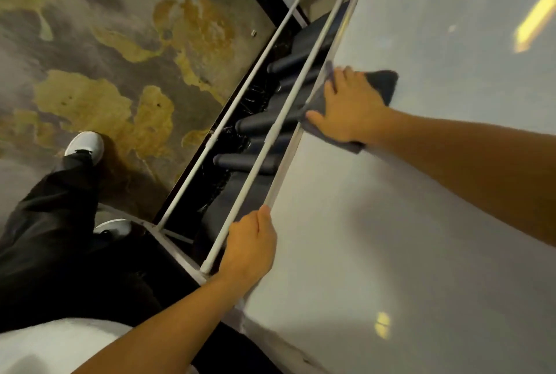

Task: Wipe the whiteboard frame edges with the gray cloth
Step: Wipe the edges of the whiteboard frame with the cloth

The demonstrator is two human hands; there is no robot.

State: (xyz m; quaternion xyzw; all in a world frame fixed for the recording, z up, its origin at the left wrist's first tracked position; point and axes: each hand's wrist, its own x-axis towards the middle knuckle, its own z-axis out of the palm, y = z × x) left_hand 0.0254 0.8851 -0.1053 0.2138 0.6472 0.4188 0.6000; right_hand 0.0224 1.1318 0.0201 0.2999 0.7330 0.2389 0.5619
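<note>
1. Where the right hand (pixel 350 109) presses flat with fingers spread, it pins the gray cloth (pixel 382 85) against the whiteboard (pixel 421 208) right at the frame edge (pixel 285 169); the palm hides most of the cloth, so only a dark corner beyond the fingers and a paler fold under the wrist show.
2. The hand is not clenched; whether any finger hooks under the cloth cannot be made out.
3. The left hand (pixel 248 245) closes around the frame edge lower down, thumb lying along the rim, its fingers curled out of sight behind the board.
4. Both forearms are bare and run off the picture, the right at the right border, the left at the bottom.
5. A thin white rail (pixel 270 139) runs just beside the frame edge, with a second white rail (pixel 228 115) farther out; the left hand covers the near rail's lower end.
6. Between and beneath the rails lie dark rounded bars (pixel 258 124), too shadowed and partly crossed by the rails to identify.
7. The whiteboard's surface carries blurred yellow glare (pixel 534 21), and its far side is cut off.
8. Below, black trousers (pixel 51 223) and two white shoes (pixel 87 145) stand on a patchy floor (pixel 120 27); the nearer shoe is mostly hidden.
</note>
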